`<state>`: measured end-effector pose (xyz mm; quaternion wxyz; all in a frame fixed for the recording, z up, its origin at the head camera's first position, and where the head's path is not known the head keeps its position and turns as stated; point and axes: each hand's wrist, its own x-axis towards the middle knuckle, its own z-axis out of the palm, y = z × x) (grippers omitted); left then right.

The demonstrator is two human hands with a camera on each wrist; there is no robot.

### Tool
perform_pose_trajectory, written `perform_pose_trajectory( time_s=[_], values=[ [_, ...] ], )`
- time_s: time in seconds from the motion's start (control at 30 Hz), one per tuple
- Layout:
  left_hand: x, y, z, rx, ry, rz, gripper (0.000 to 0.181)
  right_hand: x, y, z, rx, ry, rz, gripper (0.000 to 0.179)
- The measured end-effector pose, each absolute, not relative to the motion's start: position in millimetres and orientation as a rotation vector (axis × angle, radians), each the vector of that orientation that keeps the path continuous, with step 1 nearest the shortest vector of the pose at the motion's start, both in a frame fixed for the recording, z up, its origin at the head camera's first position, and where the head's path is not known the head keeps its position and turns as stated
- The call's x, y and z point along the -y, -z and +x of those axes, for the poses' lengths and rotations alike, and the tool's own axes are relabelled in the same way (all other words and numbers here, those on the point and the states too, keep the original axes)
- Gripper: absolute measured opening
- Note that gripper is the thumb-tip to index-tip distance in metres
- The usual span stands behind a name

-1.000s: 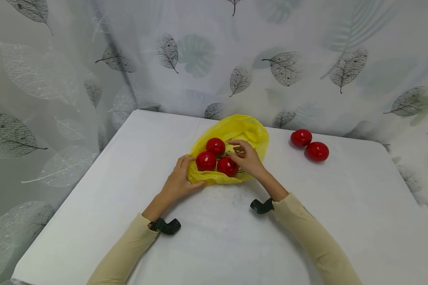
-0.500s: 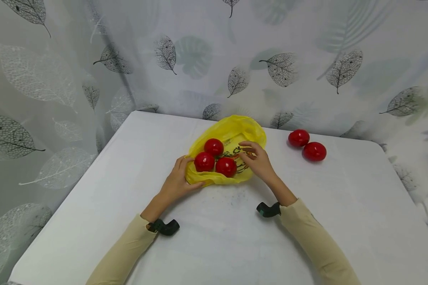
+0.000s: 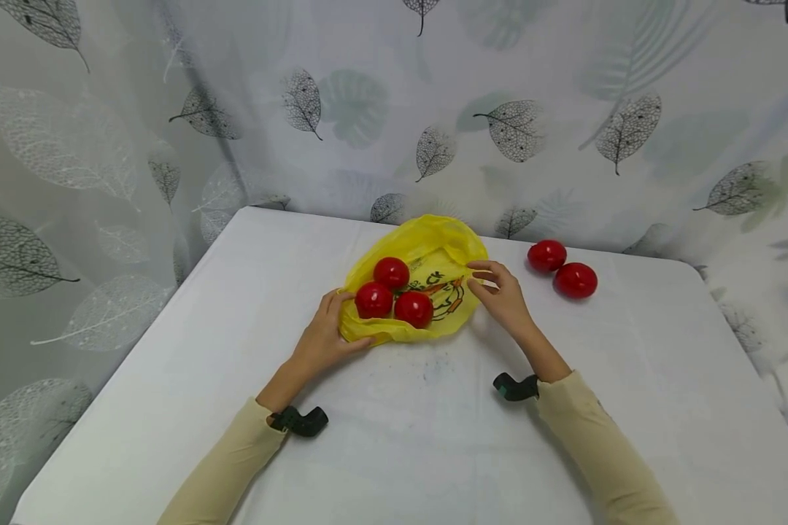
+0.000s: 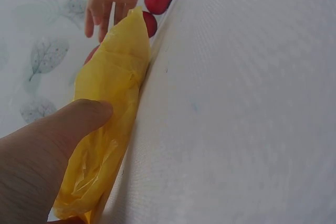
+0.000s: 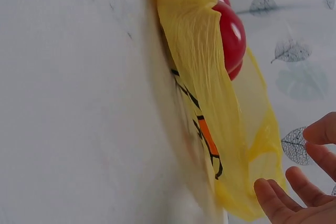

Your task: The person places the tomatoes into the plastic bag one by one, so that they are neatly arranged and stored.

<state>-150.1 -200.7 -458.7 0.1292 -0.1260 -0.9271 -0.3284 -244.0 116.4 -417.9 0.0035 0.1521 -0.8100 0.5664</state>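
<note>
A yellow plastic bag (image 3: 453, 299) lies with its mouth spread on the white table. Inside, toward its left side, sit three glossy red round fruits (image 3: 414, 309) that look like tomatoes. My left hand (image 3: 322, 332) holds the bag's left end, its thumb (image 4: 86, 116) against the outer front side in the left wrist view. At the bag's right rim is my right hand (image 3: 502, 299), fingers loosely bent and nothing between them; whether the fingertips touch the plastic I cannot tell. Two more red fruits (image 3: 575, 281) lie to the right of that hand.
The white table (image 3: 394, 445) reaches back to a hanging leaf-print curtain (image 3: 381, 109). More of the same cloth hangs on the left side. A black wrist mount (image 3: 302, 421) sits on the left wrist, and another black wrist mount (image 3: 516, 387) on the right.
My right hand has moved right, from above the fruits in the bag to the bag's right rim, uncovering the print inside. The left hand stays at the bag's left end.
</note>
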Motion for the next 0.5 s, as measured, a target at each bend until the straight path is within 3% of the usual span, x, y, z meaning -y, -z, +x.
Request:
perform_pose_trajectory(
  time_s=[0.5],
  values=[
    [202.2,460.5,-152.1,2.707,0.955,-0.361,0.083,-157.0,426.6,-247.7,2.555,-1.651,0.292,0.039]
  ],
)
